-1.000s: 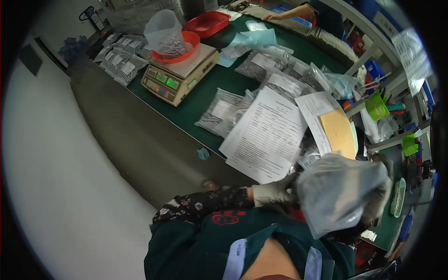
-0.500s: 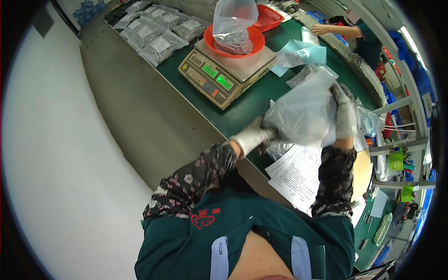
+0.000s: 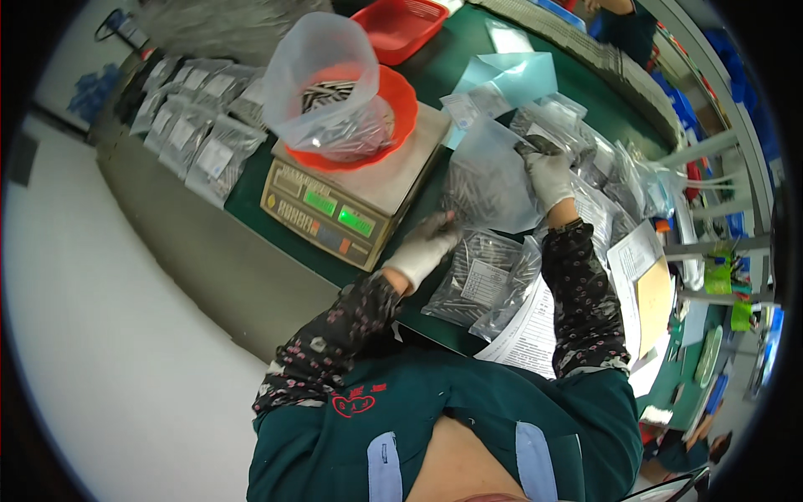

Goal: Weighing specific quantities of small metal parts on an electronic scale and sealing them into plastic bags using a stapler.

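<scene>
A translucent plastic bag (image 3: 493,180) with many small grey metal pins in its lower part is between my hands. My right hand (image 3: 548,174), in a white glove with dark fingertips, grips the bag at its right edge. My left hand (image 3: 425,249), gloved the same way with bare fingertips showing, has its curled fingers at the bag's lower left corner. Just below it lies a labelled clear bag of metal pins (image 3: 475,280). To the left, a digital scale (image 3: 326,213) carries a red bowl (image 3: 401,113), in which an open plastic bag (image 3: 322,67) holds more pins.
Several labelled packed bags (image 3: 213,159) lie in rows at the far left. Beyond the scale sits a red basket (image 3: 401,29). Light-blue plastic sheets (image 3: 510,79) lie at the back, other filled bags (image 3: 594,159) and printed papers (image 3: 527,335) on the right. A co-worker (image 3: 623,33) stands beyond.
My view has shifted, with the scale now lower and further left. The bag between my hands has come down to the table and its pins now show. The bowl's bag now gapes toward me.
</scene>
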A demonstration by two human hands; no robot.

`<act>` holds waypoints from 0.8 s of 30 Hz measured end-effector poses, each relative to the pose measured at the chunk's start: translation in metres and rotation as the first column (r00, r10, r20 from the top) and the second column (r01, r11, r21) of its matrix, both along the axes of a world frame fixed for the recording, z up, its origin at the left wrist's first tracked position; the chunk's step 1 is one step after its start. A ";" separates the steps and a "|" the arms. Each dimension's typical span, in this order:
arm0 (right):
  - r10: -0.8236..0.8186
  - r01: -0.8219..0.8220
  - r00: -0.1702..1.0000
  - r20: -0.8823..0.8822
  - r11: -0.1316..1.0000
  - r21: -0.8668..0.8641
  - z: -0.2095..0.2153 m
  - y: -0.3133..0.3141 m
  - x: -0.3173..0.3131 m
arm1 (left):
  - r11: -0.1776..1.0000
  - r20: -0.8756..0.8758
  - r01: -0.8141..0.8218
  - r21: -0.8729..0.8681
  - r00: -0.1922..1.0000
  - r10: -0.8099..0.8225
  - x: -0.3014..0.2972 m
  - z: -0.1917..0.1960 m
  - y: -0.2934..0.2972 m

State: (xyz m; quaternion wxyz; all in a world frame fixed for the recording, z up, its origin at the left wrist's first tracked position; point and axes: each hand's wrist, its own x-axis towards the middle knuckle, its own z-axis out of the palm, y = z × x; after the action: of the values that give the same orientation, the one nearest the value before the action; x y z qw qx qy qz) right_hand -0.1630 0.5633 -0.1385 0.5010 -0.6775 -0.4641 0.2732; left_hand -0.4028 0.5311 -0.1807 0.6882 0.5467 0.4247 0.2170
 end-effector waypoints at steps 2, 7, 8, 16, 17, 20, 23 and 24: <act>-0.014 0.036 0.960 0.281 0.997 -0.072 0.022 -0.006 0.000 | 0.986 -0.031 0.143 0.088 0.990 -0.140 -0.019 0.007 -0.006; -0.124 0.201 0.165 0.978 0.975 0.090 0.065 -0.023 -0.040 | 0.925 -0.021 0.381 0.015 0.925 -0.380 -0.079 0.034 -0.005; -0.110 0.204 0.177 0.978 0.976 0.073 0.074 -0.024 -0.060 | 0.920 -0.023 0.391 0.026 0.920 -0.390 -0.095 0.033 0.000; 0.413 -0.094 0.845 0.341 0.741 -0.665 0.080 -0.030 -0.083 | 0.928 -0.038 0.356 0.115 0.935 -0.354 -0.180 0.065 0.072; 0.364 -0.066 0.813 0.455 0.832 -0.550 0.084 -0.030 -0.077 | 0.946 -0.007 0.309 0.099 0.951 -0.310 -0.190 0.067 0.076; -0.123 0.124 0.814 0.568 0.992 0.036 0.140 -0.001 -0.119 | 0.981 0.075 0.195 0.023 0.978 -0.196 -0.210 0.066 0.083; 0.053 -0.305 0.609 0.792 0.937 0.172 0.183 0.049 -0.188 | 0.990 0.112 0.128 -0.057 0.986 -0.121 -0.230 0.059 0.089; 0.183 -0.406 0.559 0.809 0.911 0.074 0.181 0.065 -0.203 | 0.991 0.097 0.119 -0.068 0.989 -0.113 -0.234 0.058 0.091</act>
State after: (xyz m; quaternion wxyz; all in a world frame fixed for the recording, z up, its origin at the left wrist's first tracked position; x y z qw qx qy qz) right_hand -0.3665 0.6287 0.0429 0.2742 -0.5698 -0.7740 -0.0326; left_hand -0.6363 0.6218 -0.1227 0.7382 0.5343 0.3674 0.1860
